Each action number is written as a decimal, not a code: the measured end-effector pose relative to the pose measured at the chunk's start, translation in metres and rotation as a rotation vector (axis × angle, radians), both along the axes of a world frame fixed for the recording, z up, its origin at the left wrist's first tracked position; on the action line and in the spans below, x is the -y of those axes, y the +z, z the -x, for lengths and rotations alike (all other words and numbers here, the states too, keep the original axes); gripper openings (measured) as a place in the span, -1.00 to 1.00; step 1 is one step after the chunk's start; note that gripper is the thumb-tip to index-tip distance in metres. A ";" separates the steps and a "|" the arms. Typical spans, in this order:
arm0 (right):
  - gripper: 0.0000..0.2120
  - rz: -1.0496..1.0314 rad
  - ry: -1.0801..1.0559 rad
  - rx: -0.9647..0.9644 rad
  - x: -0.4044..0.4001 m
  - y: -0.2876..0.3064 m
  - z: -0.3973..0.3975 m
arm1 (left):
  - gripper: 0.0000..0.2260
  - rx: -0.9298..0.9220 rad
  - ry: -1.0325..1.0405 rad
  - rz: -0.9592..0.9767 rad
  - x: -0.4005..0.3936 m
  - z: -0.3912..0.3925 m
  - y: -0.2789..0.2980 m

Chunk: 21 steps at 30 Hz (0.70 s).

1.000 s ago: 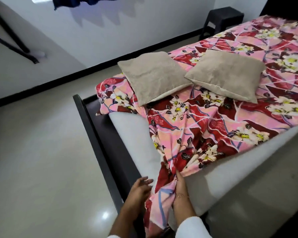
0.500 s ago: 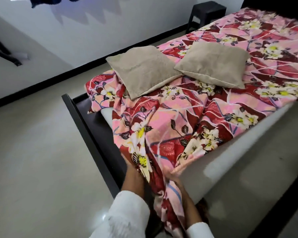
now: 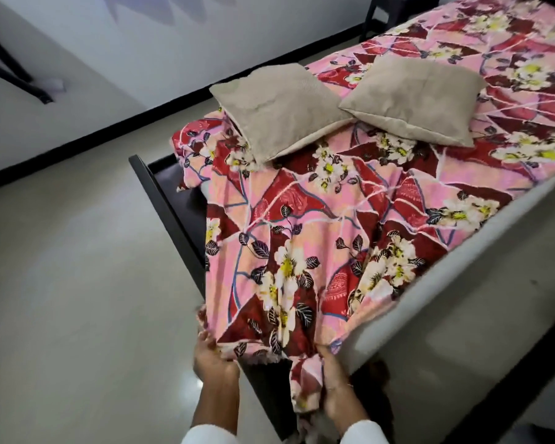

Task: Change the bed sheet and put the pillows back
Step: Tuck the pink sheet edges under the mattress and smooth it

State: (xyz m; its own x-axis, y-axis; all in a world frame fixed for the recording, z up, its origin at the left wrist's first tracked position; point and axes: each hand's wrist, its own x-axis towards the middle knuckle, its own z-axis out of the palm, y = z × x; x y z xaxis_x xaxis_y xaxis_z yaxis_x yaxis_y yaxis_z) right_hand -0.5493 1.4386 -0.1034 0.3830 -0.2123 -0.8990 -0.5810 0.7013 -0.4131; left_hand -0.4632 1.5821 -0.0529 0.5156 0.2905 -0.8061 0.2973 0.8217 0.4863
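Floral bed sheet (image 3: 350, 219) draped over near corner of mattress (image 3: 462, 283). Left hand (image 3: 213, 357) and right hand (image 3: 337, 389) each grip its hem, fingers curled. 2 pillows (image 3: 285, 107) (image 3: 414, 100) sit on sheet, far side. Risk: a hard tug could drag them askew.

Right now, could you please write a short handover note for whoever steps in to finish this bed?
Left hand: holds the floral sheet at its hanging edge.
Right hand: grips a bunched fold of the sheet at the mattress corner.
Both beige pillows lie on the sheet, side by side.
Done: sheet spread over the top, pillows on.
Left: the near corner hangs loose and the mattress side shows bare; tuck it in and smooth the wrinkles.
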 end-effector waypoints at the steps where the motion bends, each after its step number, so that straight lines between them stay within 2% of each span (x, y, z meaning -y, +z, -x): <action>1: -0.60 0.033 -0.005 -0.027 -0.001 -0.007 0.004 | -0.78 -0.034 -0.043 -0.074 0.001 0.003 -0.005; 2: -0.61 0.062 0.068 -0.069 -0.004 -0.006 0.009 | -0.79 -0.049 -0.078 -0.157 0.007 0.007 -0.005; 4: -0.66 0.105 0.245 -0.159 -0.003 -0.012 0.023 | -0.61 -0.094 -0.128 -0.353 0.019 0.017 -0.013; 5: -0.63 0.127 0.292 -0.187 0.001 -0.012 0.028 | -0.59 -0.099 -0.144 -0.453 0.022 0.022 -0.018; 8: -0.59 0.330 0.356 -0.314 0.011 -0.002 0.043 | -0.70 -0.216 -0.243 -0.799 0.014 0.032 -0.037; 10: -0.65 0.554 0.269 -0.333 0.018 -0.003 0.051 | -0.71 -0.323 -0.445 -1.047 0.018 0.034 -0.043; 11: -0.69 0.621 0.126 -0.249 0.021 -0.005 0.052 | -0.69 -0.366 -0.563 -1.170 0.026 0.033 -0.043; 12: -0.74 0.612 -0.044 -0.151 0.025 0.003 0.048 | -0.68 -0.330 -0.692 -1.278 0.037 0.034 -0.041; 13: -0.76 0.589 -0.175 -0.088 0.031 0.007 0.042 | -0.69 -0.206 -0.851 -1.333 0.050 0.037 -0.040; 15: -0.70 0.477 -0.310 -0.024 0.046 0.005 0.029 | -0.78 0.179 -1.174 -1.300 0.081 0.047 -0.039; 17: -0.57 0.342 -0.341 0.022 0.065 -0.007 0.016 | -0.81 0.467 -1.494 -1.222 0.108 0.053 -0.039; 19: -0.57 0.198 -0.405 0.083 0.086 -0.006 0.007 | -0.70 0.672 -1.734 -1.225 0.132 0.058 -0.043; 21: -0.58 0.130 -0.334 0.111 0.104 0.008 -0.001 | -0.57 0.677 -1.802 -1.246 0.151 0.062 -0.041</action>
